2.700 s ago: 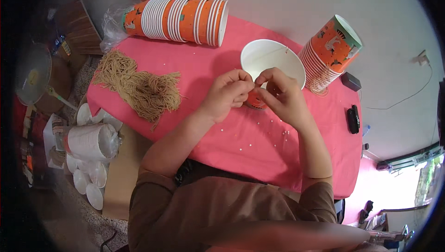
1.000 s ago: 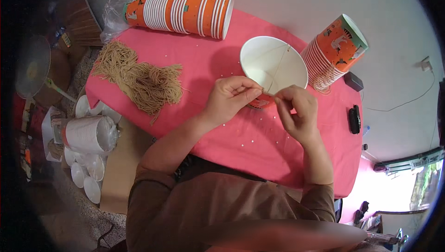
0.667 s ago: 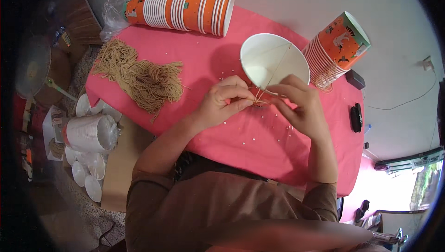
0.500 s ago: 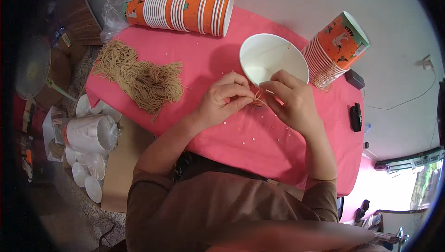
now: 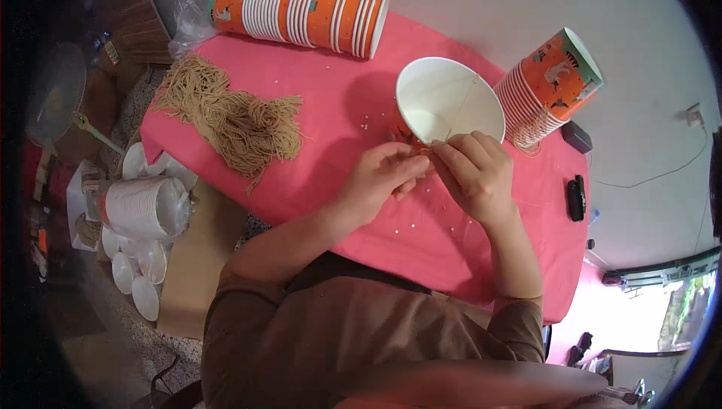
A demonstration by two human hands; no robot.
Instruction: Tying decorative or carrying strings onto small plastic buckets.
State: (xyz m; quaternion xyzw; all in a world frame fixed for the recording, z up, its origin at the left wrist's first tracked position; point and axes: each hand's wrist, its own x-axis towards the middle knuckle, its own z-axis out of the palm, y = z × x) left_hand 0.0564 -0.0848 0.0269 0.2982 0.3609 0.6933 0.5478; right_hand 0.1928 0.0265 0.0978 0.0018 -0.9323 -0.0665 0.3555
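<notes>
Both grips [image 5: 430, 155] at paper cup [image 5: 449, 100], string bundle [image 5: 233, 117] left

i see bare pink cloth [image 5: 353, 119] left of the open cup [image 5: 449, 100]; cup stack [image 5: 550, 87] crowds its right, lying stack [image 5: 301, 10] blocks behind.

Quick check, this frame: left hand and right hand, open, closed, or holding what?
Left hand: fingers pinched shut on the thin string at the rim of the paper cup.
Right hand: fingers pinched shut on the same string, beside the left.
</notes>
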